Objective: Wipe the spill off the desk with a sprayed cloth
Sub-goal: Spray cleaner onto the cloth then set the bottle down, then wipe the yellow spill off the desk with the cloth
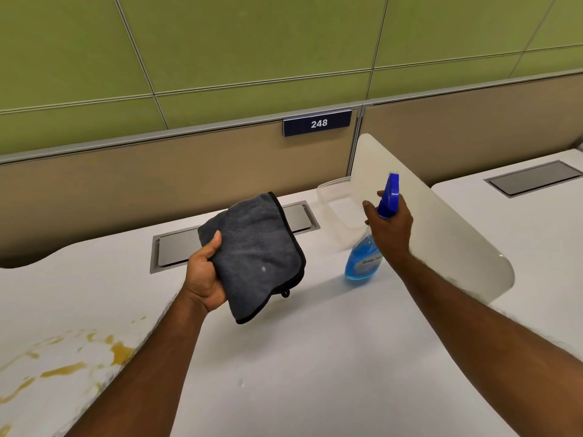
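My left hand (205, 275) holds a folded dark grey cloth (255, 250) up above the white desk (299, 357), its flat face turned toward the bottle. My right hand (389, 230) grips the neck of a spray bottle (362, 260) with blue liquid and a blue trigger head, its base on or just above the desk. The nozzle points left toward the cloth. A yellow-brown spill (63, 357) spreads over the desk at the lower left, partly hidden by my left forearm.
A clear plastic container (339, 209) sits at the back beside a white curved divider (441, 216). A metal cable hatch (176, 247) lies behind the cloth. A beige partition with a "248" sign (317, 123) bounds the desk's far edge. Another desk lies to the right.
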Motion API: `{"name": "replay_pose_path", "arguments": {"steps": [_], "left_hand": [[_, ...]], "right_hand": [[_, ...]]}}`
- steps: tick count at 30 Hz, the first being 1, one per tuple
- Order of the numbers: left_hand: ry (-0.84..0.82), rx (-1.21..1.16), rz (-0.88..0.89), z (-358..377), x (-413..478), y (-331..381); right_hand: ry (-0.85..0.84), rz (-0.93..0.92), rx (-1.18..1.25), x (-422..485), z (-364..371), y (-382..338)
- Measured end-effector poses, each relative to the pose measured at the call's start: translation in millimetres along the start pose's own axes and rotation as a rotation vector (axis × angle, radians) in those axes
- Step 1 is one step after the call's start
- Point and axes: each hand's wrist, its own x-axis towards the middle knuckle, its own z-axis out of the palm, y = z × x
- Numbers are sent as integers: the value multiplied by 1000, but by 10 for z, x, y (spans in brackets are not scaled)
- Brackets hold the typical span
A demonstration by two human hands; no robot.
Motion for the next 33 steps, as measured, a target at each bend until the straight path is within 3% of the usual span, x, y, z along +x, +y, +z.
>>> {"name": "replay_pose_path", "arguments": {"steps": [8, 12, 21, 23, 25, 27, 31, 33], "left_hand": [[36, -1, 12, -7, 22, -14], [26, 3, 11, 11, -1, -2], [13, -9, 7, 50, -122, 35], [12, -17, 10, 45, -178, 35], [22, -34, 10, 33, -237, 32], [36, -57, 0, 10, -307, 32], [94, -72, -22, -3, -516, 54], [139, -73, -46, -4, -661, 78]], "right_hand": [[70, 3, -60, -10, -41, 213], [27, -6, -110, -24, -43, 247], [-56, 163, -217, -265, -261, 268], [5, 209, -299, -539, -339, 281], [96, 117, -302, -940, -368, 250], [50, -96, -218, -1373, -298, 141], [-438, -474, -115, -2074, 41, -259], [-595, -655, -158, -2353, 248, -427]]}}
